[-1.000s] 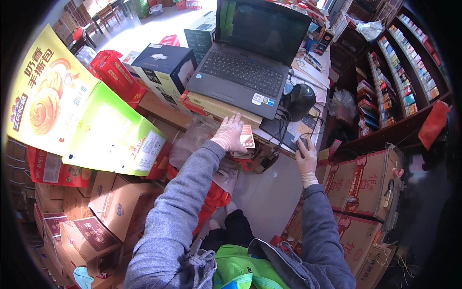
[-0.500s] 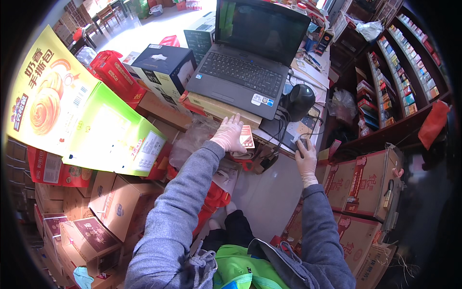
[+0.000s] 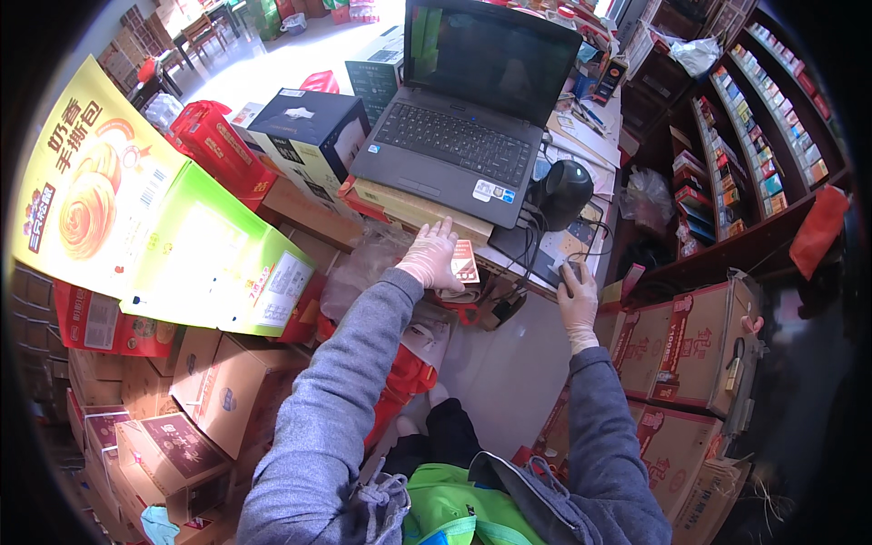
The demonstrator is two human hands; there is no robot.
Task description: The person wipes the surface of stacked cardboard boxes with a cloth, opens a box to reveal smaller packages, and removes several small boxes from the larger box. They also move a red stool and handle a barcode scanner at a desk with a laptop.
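My left hand (image 3: 431,258), in a thin pale glove, lies open with its fingers outstretched at the desk's front edge, just below the laptop (image 3: 454,136). Beside its thumb is a small red-and-white card or flat packet (image 3: 464,261). My right hand (image 3: 579,304), gloved alike, is at the desk's right front corner. Its fingers curl over what looks like a dark computer mouse (image 3: 574,271), mostly hidden under them. A black rounded device (image 3: 565,186) with cables stands just beyond that hand. The laptop is raised on a flat carton (image 3: 422,209), its screen dark.
At left a large yellow-green carton flap (image 3: 204,245) sticks up over stacked brown boxes (image 3: 236,381). A dark blue box (image 3: 309,127) stands left of the laptop. More cartons (image 3: 690,345) are stacked at right, below shelves of small packs (image 3: 754,136). Plastic bags (image 3: 363,268) hang near my left forearm.
Both hands keep nearly the same places. The view has shifted very slightly; nothing has visibly been picked up or let go.
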